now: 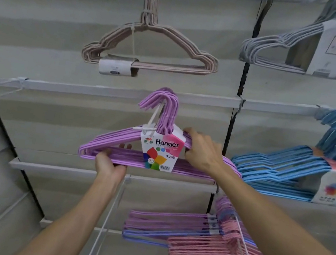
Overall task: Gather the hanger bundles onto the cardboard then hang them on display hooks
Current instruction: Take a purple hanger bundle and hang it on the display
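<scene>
Both hands hold a purple hanger bundle (129,143) up against the grey display wall (54,108). The left hand (110,163) grips its bottom bars from beneath, fingers curled round them. The right hand (203,151) clasps the right shoulder beside the Hanger label (160,150). Pink and purple bundles (199,237) hang lower right, blue bundles (302,172) to the right.

The bundle (114,151) gripped in the fingers (125,145) is lilac purple, its label (160,150) white with a pink corner, black lettering and petals in red, yellow, green and blue. Above the fingers hangs a dusty-pink bundle (152,55) — up to the right, a grey one (275,51). Right of the fingers the hangers (277,170) are sky blue; below them, purple, blue and salmon-pink hangers (199,239) mix.
</scene>
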